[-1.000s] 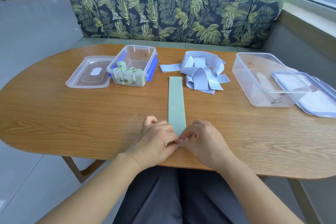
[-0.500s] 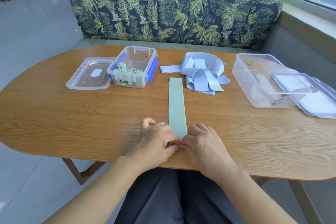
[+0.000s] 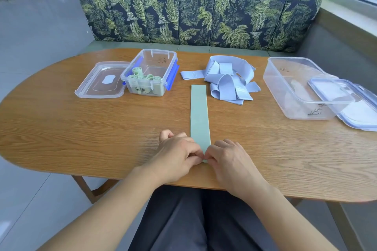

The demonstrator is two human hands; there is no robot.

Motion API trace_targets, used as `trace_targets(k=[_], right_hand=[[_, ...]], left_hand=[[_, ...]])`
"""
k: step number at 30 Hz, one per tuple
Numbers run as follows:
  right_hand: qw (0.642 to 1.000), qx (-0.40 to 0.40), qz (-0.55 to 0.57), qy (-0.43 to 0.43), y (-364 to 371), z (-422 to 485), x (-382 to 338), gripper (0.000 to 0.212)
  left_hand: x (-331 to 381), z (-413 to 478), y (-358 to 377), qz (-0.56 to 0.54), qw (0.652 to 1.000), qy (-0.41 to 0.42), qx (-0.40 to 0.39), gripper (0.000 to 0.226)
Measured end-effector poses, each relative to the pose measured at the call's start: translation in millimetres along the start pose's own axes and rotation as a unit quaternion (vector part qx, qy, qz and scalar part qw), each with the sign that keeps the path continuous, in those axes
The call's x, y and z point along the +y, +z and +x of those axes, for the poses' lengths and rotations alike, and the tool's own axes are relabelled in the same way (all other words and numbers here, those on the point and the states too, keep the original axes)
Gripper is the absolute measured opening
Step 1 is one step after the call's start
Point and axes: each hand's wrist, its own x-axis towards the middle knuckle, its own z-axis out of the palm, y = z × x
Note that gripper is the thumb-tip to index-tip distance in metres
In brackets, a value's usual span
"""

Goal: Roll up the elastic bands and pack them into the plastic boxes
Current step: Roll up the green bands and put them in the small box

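A pale green elastic band [image 3: 199,112] lies flat and straight on the wooden table [image 3: 81,128], running away from me. My left hand [image 3: 177,157] and my right hand [image 3: 230,161] pinch its near end from both sides, fingers curled. A small clear box with blue clips [image 3: 151,63] at the back left holds several rolled green bands [image 3: 142,77]. A loose heap of light blue bands [image 3: 226,81] lies behind the green strip. A larger clear box [image 3: 285,79] stands at the right.
The small box's clear lid [image 3: 102,83] lies flat to its left. A blue-rimmed lid [image 3: 350,104] leans on the big box at the table's right edge. A leaf-patterned sofa [image 3: 200,8] runs behind the table.
Both hands stay at the band's near end, with only slight finger shifts. The view has tilted a little, so everything sits slightly lower in frame.
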Motion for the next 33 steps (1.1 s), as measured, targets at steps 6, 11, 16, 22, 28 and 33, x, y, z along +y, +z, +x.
trace_targets(k=[6, 11, 16, 22, 28, 33], right_hand=[[1.0, 0.019, -0.01, -0.006, -2.8, 0.6, -1.9, 0.01], [0.998, 0.023, -0.048, -0.017, -6.6, -1.7, -7.2, 0.009], [0.998, 0.024, -0.064, -0.015, -7.6, -0.9, -9.9, 0.013], [0.995, 0.005, -0.096, -0.029, -9.8, 2.8, -13.0, 0.021], [0.995, -0.024, -0.097, -0.02, -9.6, 8.8, -8.9, 0.025], [1.0, -0.009, -0.028, 0.005, -6.2, 4.2, -3.3, 0.012]], left_hand=[[-1.7, 1.2, -1.5, -0.025, 0.999, -0.017, -0.014, 0.009], [0.0, -0.7, -2.3, -0.032, 0.999, -0.014, -0.009, 0.007], [0.5, -1.0, -2.2, -0.044, 0.999, -0.019, -0.003, 0.007], [0.1, -5.5, 0.3, 0.029, 0.998, 0.036, 0.047, 0.009], [-1.1, 1.0, -5.9, -0.003, 1.0, 0.004, 0.022, 0.009], [-1.9, 4.5, -6.3, -0.011, 1.0, -0.027, -0.005, 0.013]])
